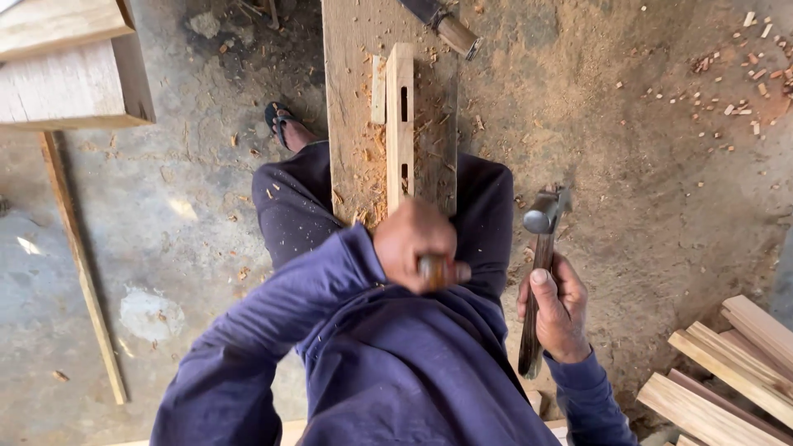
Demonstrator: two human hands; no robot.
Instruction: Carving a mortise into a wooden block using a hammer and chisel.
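Two hands carry the work as I look down through the head camera. My left hand (413, 244) is curled into a tight fist around a chisel handle (434, 271), whose brown, rounded butt pokes out beside the thumb; the blade is hidden under the fist, so I cannot tell where its edge sits. My right hand (557, 310) is clamped on the dark wooden shaft of a hammer (538, 272), thumb laid along the shaft, with the grey metal head raised near the right knee and apart from the chisel.

Just beyond the left fist lies the workpiece, a pale, narrow wooden rail (400, 124) set lengthwise on a wide plank (351, 99). It is light, clean-sawn timber with square edges, and two dark slot-shaped mortises are cut through its top face, one near the far end and one closer to me. A thinner pale strip lies just beside its far left edge. Curled shavings and chips are scattered over the plank around it.

I sit astride the plank in dark blue sleeves and trousers, a sandalled foot (279, 120) on the dusty floor to the left. Another wooden-handled tool (450, 29) rests at the plank's far end. Stacked pale boards (727, 363) lie at lower right, and a thick timber block (70, 83) at upper left.
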